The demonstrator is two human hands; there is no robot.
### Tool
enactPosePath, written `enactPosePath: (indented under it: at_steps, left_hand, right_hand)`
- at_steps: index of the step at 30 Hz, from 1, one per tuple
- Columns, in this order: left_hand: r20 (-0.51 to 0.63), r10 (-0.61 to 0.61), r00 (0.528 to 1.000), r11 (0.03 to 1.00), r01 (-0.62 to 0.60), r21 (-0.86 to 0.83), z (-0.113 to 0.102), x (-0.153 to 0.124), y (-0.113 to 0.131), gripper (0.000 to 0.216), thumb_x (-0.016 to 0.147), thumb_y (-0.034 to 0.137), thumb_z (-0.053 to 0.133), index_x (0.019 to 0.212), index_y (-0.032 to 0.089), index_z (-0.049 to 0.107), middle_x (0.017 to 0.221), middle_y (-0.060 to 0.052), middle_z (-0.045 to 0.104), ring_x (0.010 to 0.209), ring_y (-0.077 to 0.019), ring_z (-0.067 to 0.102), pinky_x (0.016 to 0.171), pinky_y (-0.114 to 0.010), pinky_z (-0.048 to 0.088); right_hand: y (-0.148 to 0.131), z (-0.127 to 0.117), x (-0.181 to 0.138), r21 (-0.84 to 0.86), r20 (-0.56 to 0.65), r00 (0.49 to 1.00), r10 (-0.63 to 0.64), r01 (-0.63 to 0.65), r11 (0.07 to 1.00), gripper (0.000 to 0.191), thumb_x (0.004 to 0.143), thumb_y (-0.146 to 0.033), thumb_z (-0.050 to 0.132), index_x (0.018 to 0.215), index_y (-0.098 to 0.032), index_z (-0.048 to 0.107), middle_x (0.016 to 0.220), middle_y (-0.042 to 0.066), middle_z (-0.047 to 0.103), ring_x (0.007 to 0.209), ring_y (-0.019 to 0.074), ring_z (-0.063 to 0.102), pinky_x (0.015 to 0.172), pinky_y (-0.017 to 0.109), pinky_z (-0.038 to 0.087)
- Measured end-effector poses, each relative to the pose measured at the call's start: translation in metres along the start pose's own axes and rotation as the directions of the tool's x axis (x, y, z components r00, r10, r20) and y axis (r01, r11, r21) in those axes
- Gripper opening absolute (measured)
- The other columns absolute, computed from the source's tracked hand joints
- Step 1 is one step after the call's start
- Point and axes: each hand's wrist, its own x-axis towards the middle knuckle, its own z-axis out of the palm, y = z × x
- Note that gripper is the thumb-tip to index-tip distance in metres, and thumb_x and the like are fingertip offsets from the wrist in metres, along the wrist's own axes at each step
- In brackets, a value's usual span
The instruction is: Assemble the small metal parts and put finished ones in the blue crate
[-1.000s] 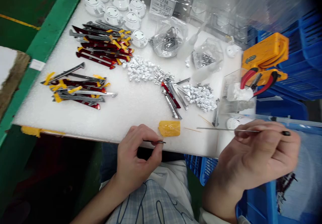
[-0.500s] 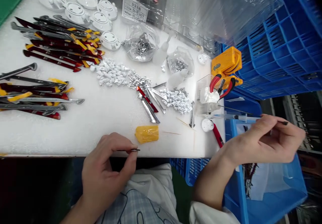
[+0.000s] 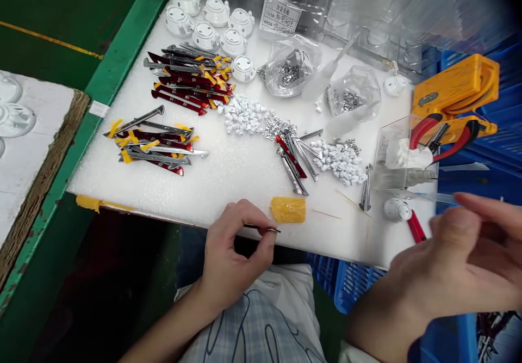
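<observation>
My left hand hovers at the near edge of the white foam board, thumb and forefinger pinched on a thin dark metal pin. A yellow piece of tape lies just beyond it. My right hand is raised at the lower right, off the board's corner and above a blue crate. It is smeared by motion, with the thumb up and a finger stretched toward the right edge; nothing shows clearly in it. A white cap and a red-handled tool lie near it.
On the board lie two heaps of red and silver metal strips with yellow tape, white teapot shapes, piles of small white parts, bags of silver bits, a clear box and orange-and-red pliers.
The view has swung back left and the board now sits further right. My right hand dropped lower and nearer; the thin needle tool it held is no longer visible. My left hand keeps its pinch.
</observation>
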Motion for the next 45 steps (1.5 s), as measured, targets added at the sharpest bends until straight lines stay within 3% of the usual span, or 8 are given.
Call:
enactPosePath:
  at_steps: [3, 5, 11, 14, 21, 30, 40, 45]
  left_hand:
    - [0.011, 0.007, 1.0, 1.0, -0.007, -0.018, -0.002, 0.0, 0.003, 0.024, 0.088, 0.003, 0.068, 0.089, 0.026, 0.069, 0.075, 0.002, 0.077, 0.066, -0.019, 0.071, 0.063, -0.032, 0.052]
    - [0.023, 0.008, 1.0, 0.999, -0.007, -0.046, -0.003, -0.001, 0.007, 0.026, 0.089, 0.001, 0.068, 0.091, 0.027, 0.07, 0.077, 0.002, 0.078, 0.068, -0.0181, 0.072, 0.064, -0.031, 0.053]
    - [0.042, -0.002, 0.999, 0.993, 0.007, -0.12, -0.005, -0.003, 0.022, 0.025, 0.095, 0.002, 0.073, 0.095, 0.027, 0.072, 0.08, 0.001, 0.082, 0.071, -0.018, 0.074, 0.063, -0.03, 0.055]
    - [0.046, -0.005, 0.999, 0.989, 0.011, -0.148, -0.006, -0.003, 0.026, 0.021, 0.1, 0.007, 0.078, 0.097, 0.028, 0.076, 0.08, 0.001, 0.083, 0.07, -0.0183, 0.074, 0.065, -0.032, 0.06]
    - [0.061, -0.05, 0.997, 0.974, 0.062, -0.216, -0.008, -0.007, 0.033, 0.015, 0.107, 0.019, 0.084, 0.098, 0.029, 0.079, 0.082, 0.001, 0.084, 0.072, -0.0172, 0.076, 0.066, -0.031, 0.063]
    - [0.082, -0.046, 0.996, 0.956, 0.067, -0.287, -0.007, -0.009, 0.041, 0.028, 0.117, 0.044, 0.074, 0.096, 0.027, 0.076, 0.079, 0.0, 0.079, 0.072, -0.0148, 0.074, 0.066, -0.026, 0.064]
    - [0.082, -0.052, 0.995, 0.936, 0.077, -0.342, -0.006, -0.01, 0.045, 0.028, 0.116, 0.044, 0.077, 0.094, 0.026, 0.075, 0.077, 0.001, 0.076, 0.069, -0.015, 0.069, 0.066, -0.026, 0.061]
    - [0.085, -0.002, 0.996, 0.935, 0.032, -0.354, -0.008, -0.009, 0.043, 0.019, 0.113, 0.027, 0.076, 0.095, 0.025, 0.072, 0.078, 0.001, 0.074, 0.071, -0.0155, 0.066, 0.068, -0.026, 0.058]
  right_hand:
    - [-0.028, 0.003, -0.023, 0.144, 0.321, 0.938, -0.132, 0.089, 0.985, 0.004, 0.099, -0.028, 0.089, 0.103, -0.027, 0.09, 0.083, 0.004, 0.072, 0.079, 0.022, 0.063, 0.07, 0.041, 0.044]
    - [-0.039, 0.002, -0.033, 0.207, 0.477, 0.868, -0.14, 0.044, 0.977, 0.013, 0.1, -0.018, 0.085, 0.108, -0.026, 0.089, 0.086, 0.004, 0.074, 0.078, 0.0213, 0.065, 0.064, 0.038, 0.048]
    - [-0.053, -0.001, -0.05, 0.316, 0.723, 0.673, -0.158, -0.119, 0.941, 0.025, 0.1, -0.01, 0.08, 0.118, -0.027, 0.083, 0.093, 0.003, 0.076, 0.079, 0.0203, 0.068, 0.063, 0.034, 0.058]
    - [-0.06, 0.002, -0.055, 0.304, 0.77, 0.62, -0.152, -0.148, 0.941, 0.019, 0.103, -0.01, 0.075, 0.112, -0.025, 0.081, 0.093, 0.002, 0.075, 0.079, 0.0179, 0.069, 0.066, 0.032, 0.059]
    - [-0.069, 0.007, -0.065, 0.338, 0.777, 0.607, -0.166, -0.181, 0.923, 0.015, 0.101, -0.014, 0.075, 0.112, -0.025, 0.073, 0.089, 0.0, 0.073, 0.072, 0.0171, 0.065, 0.058, 0.029, 0.055]
    - [-0.074, 0.011, -0.084, 0.347, 0.735, 0.643, -0.217, -0.082, 0.934, 0.016, 0.102, -0.01, 0.07, 0.108, -0.025, 0.071, 0.091, 0.0, 0.075, 0.078, 0.017, 0.074, 0.067, 0.029, 0.063]
    - [-0.079, 0.014, -0.094, 0.395, 0.693, 0.694, -0.194, -0.14, 0.908, 0.015, 0.101, -0.009, 0.072, 0.096, -0.024, 0.068, 0.084, -0.002, 0.071, 0.072, 0.0138, 0.068, 0.063, 0.026, 0.058]
    - [-0.077, 0.015, -0.095, 0.405, 0.676, 0.71, -0.196, -0.136, 0.904, 0.019, 0.098, -0.005, 0.069, 0.099, -0.024, 0.067, 0.083, -0.002, 0.07, 0.071, 0.0141, 0.064, 0.062, 0.027, 0.055]
